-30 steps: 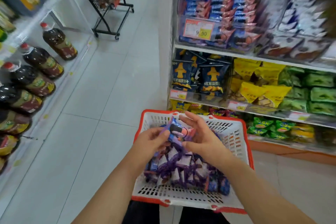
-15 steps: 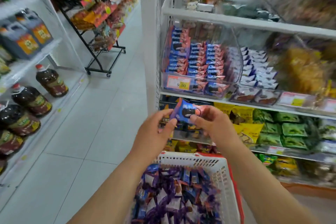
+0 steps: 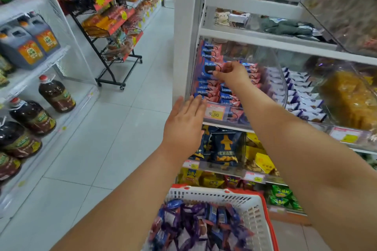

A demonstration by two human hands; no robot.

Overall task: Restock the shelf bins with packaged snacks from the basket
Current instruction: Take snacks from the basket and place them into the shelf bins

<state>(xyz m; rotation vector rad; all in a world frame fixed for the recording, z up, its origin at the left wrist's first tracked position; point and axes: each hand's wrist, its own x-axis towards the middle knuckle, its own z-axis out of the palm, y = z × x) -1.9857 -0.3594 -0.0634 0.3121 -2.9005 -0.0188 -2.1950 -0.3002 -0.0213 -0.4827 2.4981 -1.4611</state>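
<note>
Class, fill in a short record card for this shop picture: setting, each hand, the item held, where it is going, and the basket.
setting: shop aisle beside snack shelves
right hand: pinches a blue and pink snack packet
left hand: open, fingers straight, holding nothing, near the bin's front
target: clear shelf bin holding matching packets, price tag reading 9.90
basket: red and white, below the arms, full of wrapped snacks

Open bin mouth under low upper shelf

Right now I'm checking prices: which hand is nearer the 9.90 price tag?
Left. The left hand hovers just beside the price tag; the right hand is higher, holding a snack pack.
</note>
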